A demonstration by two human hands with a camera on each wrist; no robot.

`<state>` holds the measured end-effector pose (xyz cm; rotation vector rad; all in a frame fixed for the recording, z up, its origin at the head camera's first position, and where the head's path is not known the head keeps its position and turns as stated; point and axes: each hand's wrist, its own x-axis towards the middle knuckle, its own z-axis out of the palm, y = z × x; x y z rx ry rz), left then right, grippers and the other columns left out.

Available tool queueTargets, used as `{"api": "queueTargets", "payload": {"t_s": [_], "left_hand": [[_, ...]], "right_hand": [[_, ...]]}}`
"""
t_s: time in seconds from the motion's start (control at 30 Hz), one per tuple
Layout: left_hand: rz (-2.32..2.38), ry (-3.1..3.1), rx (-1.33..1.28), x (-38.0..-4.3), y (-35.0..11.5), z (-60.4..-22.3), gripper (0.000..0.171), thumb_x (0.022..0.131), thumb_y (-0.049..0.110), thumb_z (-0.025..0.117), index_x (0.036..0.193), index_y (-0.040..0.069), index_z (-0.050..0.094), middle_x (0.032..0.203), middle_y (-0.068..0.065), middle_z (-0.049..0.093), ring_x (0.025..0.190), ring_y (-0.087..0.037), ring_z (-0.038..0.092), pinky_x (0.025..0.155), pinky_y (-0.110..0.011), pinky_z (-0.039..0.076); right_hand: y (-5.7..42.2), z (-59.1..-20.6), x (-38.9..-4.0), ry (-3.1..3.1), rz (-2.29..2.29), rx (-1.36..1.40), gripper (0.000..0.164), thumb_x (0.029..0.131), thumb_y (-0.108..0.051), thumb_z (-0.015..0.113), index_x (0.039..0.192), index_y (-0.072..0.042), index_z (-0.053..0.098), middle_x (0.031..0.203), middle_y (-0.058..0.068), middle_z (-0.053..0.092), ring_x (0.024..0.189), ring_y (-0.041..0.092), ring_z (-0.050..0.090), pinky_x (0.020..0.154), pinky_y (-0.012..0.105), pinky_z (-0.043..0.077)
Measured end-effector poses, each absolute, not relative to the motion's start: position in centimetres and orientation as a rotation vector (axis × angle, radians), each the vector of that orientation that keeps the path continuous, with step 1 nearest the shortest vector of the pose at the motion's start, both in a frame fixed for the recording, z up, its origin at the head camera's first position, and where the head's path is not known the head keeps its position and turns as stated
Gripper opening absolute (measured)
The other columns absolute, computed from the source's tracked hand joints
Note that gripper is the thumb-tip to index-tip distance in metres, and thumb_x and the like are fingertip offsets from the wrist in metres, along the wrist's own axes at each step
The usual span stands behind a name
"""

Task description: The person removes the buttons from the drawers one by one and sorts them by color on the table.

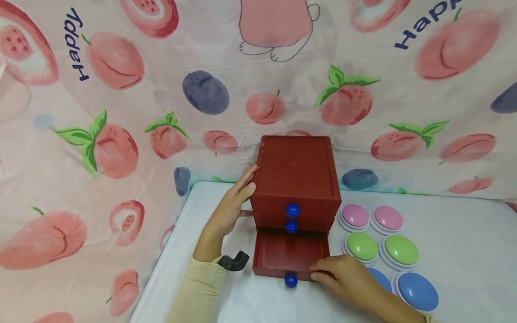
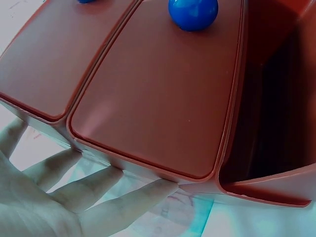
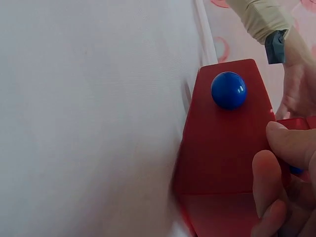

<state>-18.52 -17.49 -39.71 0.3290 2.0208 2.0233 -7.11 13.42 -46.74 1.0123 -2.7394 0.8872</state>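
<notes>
A dark red drawer cabinet (image 1: pixel 296 168) with blue round knobs stands against the patterned cloth. Its bottom drawer (image 1: pixel 278 251) is pulled out, with a blue knob (image 3: pixel 228 91) on its front; the two drawers above are closed. My left hand (image 1: pixel 228 208) rests against the cabinet's left side, its fingers (image 2: pixel 133 202) extended along the side wall. At the pulled-out drawer's right front corner, my right hand (image 1: pixel 347 278) pinches the front panel's rim, one finger over the edge and another on the front face.
To the cabinet's right, on the white table (image 1: pixel 464 251), stand several round push-button domes: pink (image 1: pixel 387 218), green (image 1: pixel 400 250) and blue (image 1: pixel 417 290). The blue ones lie close to my right forearm. A fruit-print cloth (image 1: pixel 226 157) hangs behind and at the left.
</notes>
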Motion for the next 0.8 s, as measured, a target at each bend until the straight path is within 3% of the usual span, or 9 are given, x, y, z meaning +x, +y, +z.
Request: {"api": "queueTargets", "payload": {"t_s": [0.27,0.6,0.8], "left_hand": [[2.021,2.024,0.327,-18.5,-17.3,-39.6,0.052,0.105,0.043,0.049,0.155,0.05,0.034,0.168,0.008,0.023,0.151,-0.035,0.031,0.096,-0.069,0.049],[2.021,2.024,0.326,-18.5,-17.4,-40.0,0.053,0.105,0.043,0.05,0.155,0.05,0.035,0.168,0.008,0.025,0.151,-0.034,0.032,0.095,-0.069,0.05],[2.025,2.029,0.324,-18.5,-17.4,-39.9,0.052,0.105,0.044,0.05,0.155,0.05,0.035,0.168,0.009,0.025,0.151,-0.034,0.032,0.095,-0.07,0.049]], "right_hand": [[13.4,-46.6,-7.2,-2.693,0.911,1.007,0.007,0.093,-0.027,0.075,0.098,-0.029,0.08,0.089,-0.021,0.075,0.078,-0.004,0.068,0.071,0.024,0.059],[12.9,-46.5,-8.7,-2.755,0.836,0.852,0.006,0.093,-0.024,0.076,0.094,-0.029,0.079,0.08,-0.023,0.07,0.069,-0.009,0.057,0.064,0.021,0.054],[12.4,-46.5,-9.8,-2.806,0.776,0.723,0.004,0.092,-0.026,0.077,0.094,-0.029,0.078,0.078,-0.021,0.071,0.068,-0.009,0.058,0.065,0.021,0.055]]}}
